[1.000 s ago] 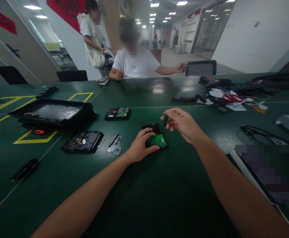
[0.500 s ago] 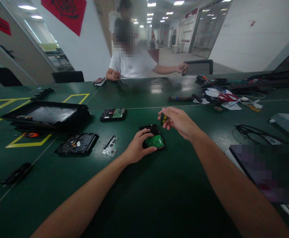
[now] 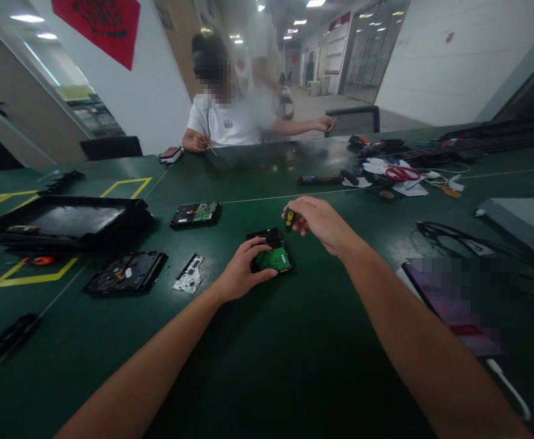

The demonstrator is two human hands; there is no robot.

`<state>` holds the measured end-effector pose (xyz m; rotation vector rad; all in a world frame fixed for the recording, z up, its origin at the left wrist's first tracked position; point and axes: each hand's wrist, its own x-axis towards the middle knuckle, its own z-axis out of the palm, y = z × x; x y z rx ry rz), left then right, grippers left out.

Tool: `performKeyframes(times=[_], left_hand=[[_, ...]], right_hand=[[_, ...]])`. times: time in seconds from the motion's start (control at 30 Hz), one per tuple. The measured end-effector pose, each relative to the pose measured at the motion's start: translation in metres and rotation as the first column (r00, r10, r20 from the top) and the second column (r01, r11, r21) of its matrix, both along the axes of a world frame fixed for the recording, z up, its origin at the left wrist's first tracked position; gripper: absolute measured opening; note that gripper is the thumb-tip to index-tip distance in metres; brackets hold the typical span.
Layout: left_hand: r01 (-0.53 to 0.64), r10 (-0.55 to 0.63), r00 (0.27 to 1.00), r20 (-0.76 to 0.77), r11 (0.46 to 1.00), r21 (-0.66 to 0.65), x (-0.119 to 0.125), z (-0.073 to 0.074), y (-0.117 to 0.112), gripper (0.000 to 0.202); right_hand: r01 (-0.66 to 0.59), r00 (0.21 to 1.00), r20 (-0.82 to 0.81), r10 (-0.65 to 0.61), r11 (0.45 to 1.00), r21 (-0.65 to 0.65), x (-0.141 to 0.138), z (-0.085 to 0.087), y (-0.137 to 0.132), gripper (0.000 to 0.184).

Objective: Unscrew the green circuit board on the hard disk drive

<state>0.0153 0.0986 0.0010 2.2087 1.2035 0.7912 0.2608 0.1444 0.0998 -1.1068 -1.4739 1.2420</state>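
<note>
A hard drive (image 3: pixel 273 258) lies on the green table with its green circuit board facing up. My left hand (image 3: pixel 245 268) grips its left side, thumb along the near edge and fingers over the top. Pinched in my right hand (image 3: pixel 318 221) is a screwdriver (image 3: pixel 290 219) with a black and yellow handle. It stands upright over the drive's right far edge; I cannot make out whether its tip touches a screw. To the left lie a second hard drive (image 3: pixel 195 214) and a loose silver circuit board (image 3: pixel 188 274).
At left are a black tray (image 3: pixel 65 216) and an opened black drive unit (image 3: pixel 127 272). Red-handled scissors (image 3: pixel 403 174), papers and cables lie at the far right. A tablet-like screen (image 3: pixel 454 305) is near my right forearm. A person (image 3: pixel 227 122) sits opposite, holding a thin tool.
The whole view has shifted, so table things sit further left. The screwdriver's yellow handle marking shows more now. My left hand stays on the hard drive.
</note>
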Motion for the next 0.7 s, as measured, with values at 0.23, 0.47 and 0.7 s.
performKeyframes(times=[0.23, 0.47, 0.7], left_hand=[[0.011, -0.011, 1.0, 0.023, 1.0, 0.005, 0.0027, -0.0037, 0.0031, 0.056], [0.022, -0.022, 0.999, 0.041, 1.0, 0.005, 0.0006, -0.0041, 0.0055, 0.055], [0.023, -0.024, 0.998, 0.05, 1.0, 0.015, 0.0006, -0.0044, 0.0046, 0.056]], right_hand=[[-0.036, 0.998, -0.05, 0.035, 0.999, -0.012, 0.0047, 0.0057, -0.0038, 0.021], [-0.056, 0.992, -0.114, 0.05, 0.997, -0.048, 0.0032, 0.0066, -0.0033, 0.024], [0.041, 0.997, -0.067, -0.039, 0.999, 0.032, -0.001, -0.0007, 0.0002, 0.031]])
